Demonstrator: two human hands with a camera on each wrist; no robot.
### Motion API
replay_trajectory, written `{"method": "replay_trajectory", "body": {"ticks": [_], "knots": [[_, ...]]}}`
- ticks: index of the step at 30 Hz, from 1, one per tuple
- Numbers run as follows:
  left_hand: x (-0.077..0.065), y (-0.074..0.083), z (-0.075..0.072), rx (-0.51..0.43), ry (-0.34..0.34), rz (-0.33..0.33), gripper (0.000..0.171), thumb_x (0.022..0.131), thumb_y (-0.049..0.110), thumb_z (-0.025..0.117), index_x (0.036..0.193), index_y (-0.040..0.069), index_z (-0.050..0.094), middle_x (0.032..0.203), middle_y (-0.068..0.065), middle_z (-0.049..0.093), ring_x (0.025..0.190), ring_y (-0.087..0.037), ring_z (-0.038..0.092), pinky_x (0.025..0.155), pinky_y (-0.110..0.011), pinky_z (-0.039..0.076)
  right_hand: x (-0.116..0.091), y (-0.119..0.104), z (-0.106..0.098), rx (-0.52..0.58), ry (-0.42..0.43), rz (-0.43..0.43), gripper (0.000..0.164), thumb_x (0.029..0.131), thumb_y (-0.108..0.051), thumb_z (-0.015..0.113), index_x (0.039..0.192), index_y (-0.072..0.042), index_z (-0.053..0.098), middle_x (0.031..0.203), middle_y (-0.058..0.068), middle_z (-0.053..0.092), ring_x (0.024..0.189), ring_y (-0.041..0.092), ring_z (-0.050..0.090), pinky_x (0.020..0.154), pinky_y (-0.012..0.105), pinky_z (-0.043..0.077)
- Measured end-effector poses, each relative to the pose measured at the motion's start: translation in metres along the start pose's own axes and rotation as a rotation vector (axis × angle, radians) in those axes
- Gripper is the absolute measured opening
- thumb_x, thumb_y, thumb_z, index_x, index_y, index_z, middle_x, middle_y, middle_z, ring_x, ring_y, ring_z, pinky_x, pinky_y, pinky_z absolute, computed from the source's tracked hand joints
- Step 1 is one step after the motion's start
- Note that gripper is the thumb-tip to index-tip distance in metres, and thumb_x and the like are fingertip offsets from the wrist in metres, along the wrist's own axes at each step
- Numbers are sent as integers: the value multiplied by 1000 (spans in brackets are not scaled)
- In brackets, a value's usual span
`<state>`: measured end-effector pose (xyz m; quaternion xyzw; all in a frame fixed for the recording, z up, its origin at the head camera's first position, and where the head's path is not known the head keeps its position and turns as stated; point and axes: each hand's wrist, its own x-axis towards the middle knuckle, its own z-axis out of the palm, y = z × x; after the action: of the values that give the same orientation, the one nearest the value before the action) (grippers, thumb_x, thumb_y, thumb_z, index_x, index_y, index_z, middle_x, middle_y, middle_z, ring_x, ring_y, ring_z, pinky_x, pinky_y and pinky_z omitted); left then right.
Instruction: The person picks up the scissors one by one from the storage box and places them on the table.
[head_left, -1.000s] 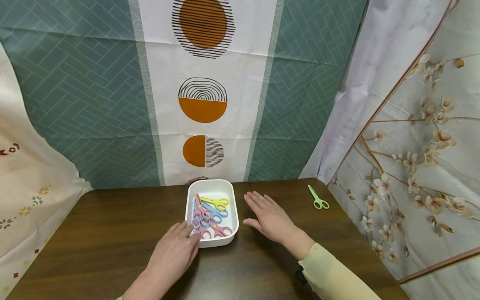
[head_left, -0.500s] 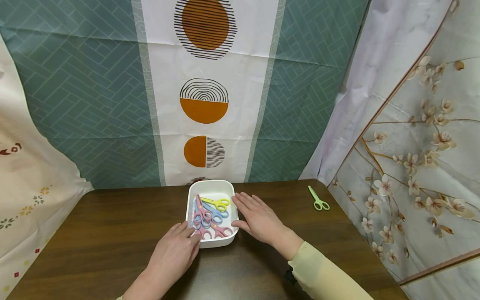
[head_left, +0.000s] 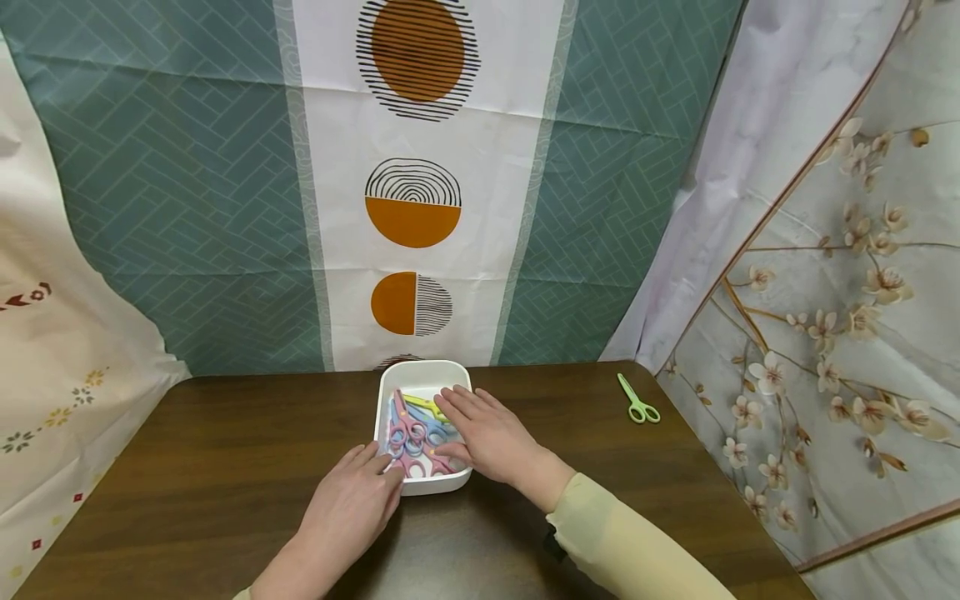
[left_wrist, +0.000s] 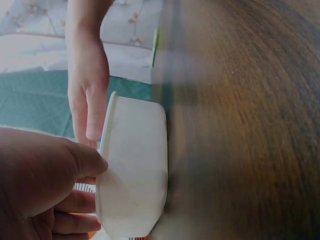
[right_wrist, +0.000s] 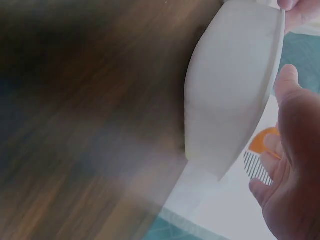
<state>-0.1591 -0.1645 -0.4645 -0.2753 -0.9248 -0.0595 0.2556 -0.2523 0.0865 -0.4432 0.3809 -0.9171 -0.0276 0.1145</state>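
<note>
A white tray (head_left: 438, 487) sits on the table, holding several pairs of scissors: pink scissors (head_left: 401, 408), blue scissors (head_left: 436, 435) and partly hidden yellow scissors (head_left: 415, 401). My left hand (head_left: 347, 493) holds the tray's near left corner; in the left wrist view its thumb lies against the outer wall, with the fingertips at the rim. Over the right side of the tray hovers my right hand (head_left: 491, 437), fingers extended and thumb apart, covering some of the scissors. Nothing shows in its grasp in the right wrist view.
Green scissors (head_left: 637, 404) lie by themselves at the back right of the brown table (head_left: 217, 467). A patterned cloth (head_left: 202, 208) hangs right behind the table's far edge, and a floral curtain (head_left: 840, 350) borders the right side.
My right hand has moved left, from the table beside the tray to above its right side. My left hand has stayed at the tray's corner.
</note>
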Motion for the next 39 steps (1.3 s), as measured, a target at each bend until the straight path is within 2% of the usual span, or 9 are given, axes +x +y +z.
{"method": "replay_trajectory", "body": {"ticks": [7, 17, 28, 39], "knots": [[-1, 0, 2, 0, 28, 10, 14, 86, 16, 91, 94, 11, 80, 100, -11, 80, 110, -41, 77, 103, -56, 59, 16, -7, 6, -60, -17, -12, 80, 110, -64, 53, 171, -13, 41, 172, 6, 46, 161, 24, 40, 134, 47, 30], [-1, -1, 5, 9, 63, 32, 15, 84, 16, 90, 90, 12, 78, 93, -9, 77, 105, -39, 76, 100, -56, 60, 35, -3, 14, -108, -71, 17, 75, 111, -61, 54, 168, -13, 46, 168, 5, 52, 157, 24, 46, 132, 48, 34], [-1, -1, 6, 4, 47, 29, 15, 85, 16, 91, 92, 12, 78, 97, -10, 79, 108, -41, 77, 101, -57, 60, 54, -1, 21, -116, -186, 91, 72, 113, -61, 49, 169, -16, 45, 166, 2, 54, 156, 21, 47, 133, 47, 30], [1, -1, 6, 8, 53, 31, 15, 85, 16, 90, 89, 12, 76, 94, -9, 77, 107, -41, 76, 103, -56, 59, 67, -1, 25, -207, -224, 105, 67, 113, -58, 50, 166, -17, 49, 159, 0, 60, 150, 18, 52, 133, 43, 31]]}}
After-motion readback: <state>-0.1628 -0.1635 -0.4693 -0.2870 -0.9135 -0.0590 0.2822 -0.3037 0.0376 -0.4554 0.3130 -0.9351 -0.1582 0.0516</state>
